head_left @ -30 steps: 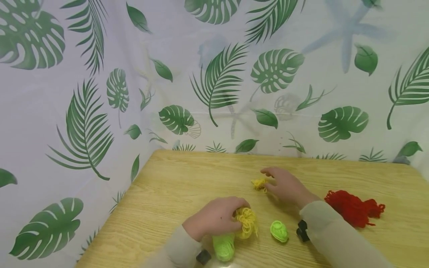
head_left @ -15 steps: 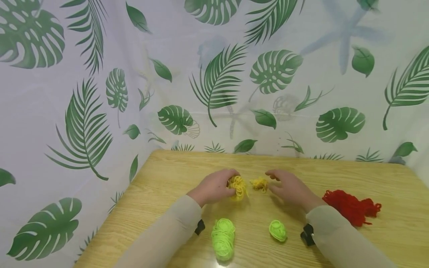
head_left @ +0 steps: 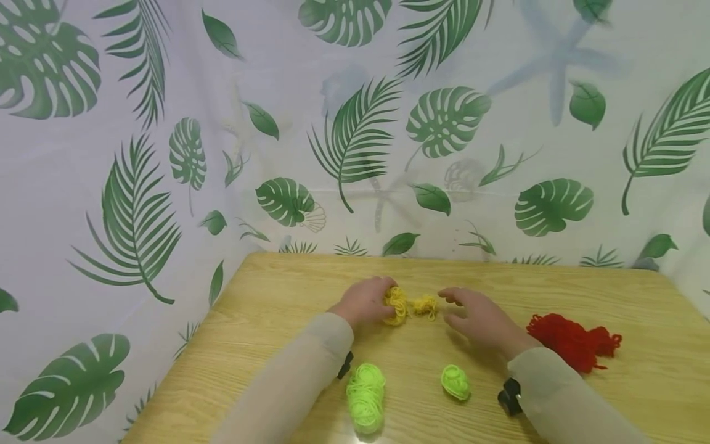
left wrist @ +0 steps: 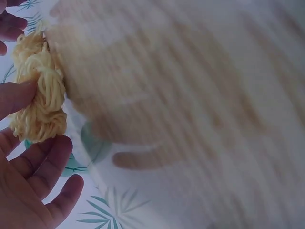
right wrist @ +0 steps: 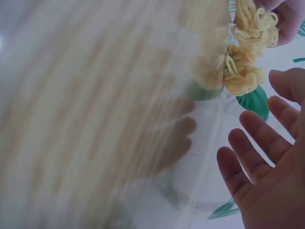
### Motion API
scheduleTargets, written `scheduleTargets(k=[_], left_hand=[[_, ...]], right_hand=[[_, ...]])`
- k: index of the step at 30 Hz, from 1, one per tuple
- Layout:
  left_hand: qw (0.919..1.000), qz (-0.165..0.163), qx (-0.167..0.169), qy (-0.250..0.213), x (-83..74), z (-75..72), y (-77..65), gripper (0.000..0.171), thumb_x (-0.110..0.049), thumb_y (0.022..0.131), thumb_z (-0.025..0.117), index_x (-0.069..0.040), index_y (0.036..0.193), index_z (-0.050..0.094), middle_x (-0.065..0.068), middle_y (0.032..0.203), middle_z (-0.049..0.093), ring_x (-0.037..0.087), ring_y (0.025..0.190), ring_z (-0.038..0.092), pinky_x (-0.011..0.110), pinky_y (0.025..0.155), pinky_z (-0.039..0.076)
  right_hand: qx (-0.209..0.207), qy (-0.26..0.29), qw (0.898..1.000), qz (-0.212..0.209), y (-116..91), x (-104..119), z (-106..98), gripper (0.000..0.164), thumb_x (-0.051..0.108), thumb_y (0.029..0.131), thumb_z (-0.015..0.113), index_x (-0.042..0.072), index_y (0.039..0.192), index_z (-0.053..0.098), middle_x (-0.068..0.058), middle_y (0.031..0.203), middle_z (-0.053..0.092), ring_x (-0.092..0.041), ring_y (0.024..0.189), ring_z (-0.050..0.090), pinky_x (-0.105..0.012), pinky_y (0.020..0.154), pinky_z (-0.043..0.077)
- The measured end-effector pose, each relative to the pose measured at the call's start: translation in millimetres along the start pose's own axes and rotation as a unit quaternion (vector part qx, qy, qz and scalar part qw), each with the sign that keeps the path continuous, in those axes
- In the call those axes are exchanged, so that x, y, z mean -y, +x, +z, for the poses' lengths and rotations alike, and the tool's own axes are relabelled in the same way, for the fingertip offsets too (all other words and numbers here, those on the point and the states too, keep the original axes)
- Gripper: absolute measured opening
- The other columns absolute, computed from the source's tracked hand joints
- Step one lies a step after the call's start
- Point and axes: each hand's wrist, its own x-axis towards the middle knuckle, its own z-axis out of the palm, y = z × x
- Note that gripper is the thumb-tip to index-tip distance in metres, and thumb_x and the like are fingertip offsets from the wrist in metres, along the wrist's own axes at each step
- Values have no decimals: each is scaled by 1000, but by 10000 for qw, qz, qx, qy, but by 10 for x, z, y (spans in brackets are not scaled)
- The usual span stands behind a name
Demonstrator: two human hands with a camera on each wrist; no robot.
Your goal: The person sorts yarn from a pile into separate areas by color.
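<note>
My left hand (head_left: pixel 363 302) holds a bundle of yellow yarn (head_left: pixel 396 306) at the table's far middle; in the left wrist view the thumb lies across the yarn (left wrist: pixel 45 95), with other fingers spread below. Just right of it lies a smaller yellow yarn tuft (head_left: pixel 425 306), close against the bundle in the right wrist view. My right hand (head_left: pixel 482 317) is beside that tuft (right wrist: pixel 242 76), its fingers extended and apart, holding nothing. Nearer the front are a long lime-green skein (head_left: pixel 366 398) and a small lime-green yarn ball (head_left: pixel 455 382).
A loose heap of red yarn (head_left: pixel 571 340) lies right of my right forearm. The wood-patterned table (head_left: pixel 288 296) meets a leaf-printed sheet (head_left: pixel 355 154) at its back and left. Both wrists wear dark devices. The table surface reflects the hands in the wrist views.
My left hand has carried the yellow bundle from beside the green skein away to the back, up to the smaller tuft. The right hand has stayed near the tuft, drawing slightly clear of it.
</note>
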Motion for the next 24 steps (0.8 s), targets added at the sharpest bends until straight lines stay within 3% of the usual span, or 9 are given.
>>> scheduleTargets(k=[9, 18, 24], left_hand=[[9995, 10, 298, -139, -60, 43, -67, 79, -50, 92, 70, -27, 159, 34, 4, 157, 40, 26, 141, 40, 47, 113, 36], [9986, 331, 48, -410, -36, -32, -257, 83, -50, 92, 71, -27, 161, 29, 9, 165, 25, 32, 147, 30, 49, 115, 33], [9980, 500, -145, -358, -13, -92, -415, 84, -53, 93, 69, -24, 161, 28, 11, 166, 21, 34, 148, 28, 50, 114, 33]], right_hand=[[74, 32, 9998, 180, -21, 2, -8, 51, 23, 100, 63, 5, 146, 50, -18, 145, 52, -43, 130, 50, -62, 103, 41], [65, 81, 9997, 202, -34, -35, 35, 51, 25, 100, 63, 7, 147, 51, -16, 145, 52, -41, 130, 49, -62, 104, 40], [11, 168, 9999, 34, -86, -14, 63, 51, 26, 100, 63, 8, 147, 51, -15, 145, 53, -40, 130, 50, -62, 104, 39]])
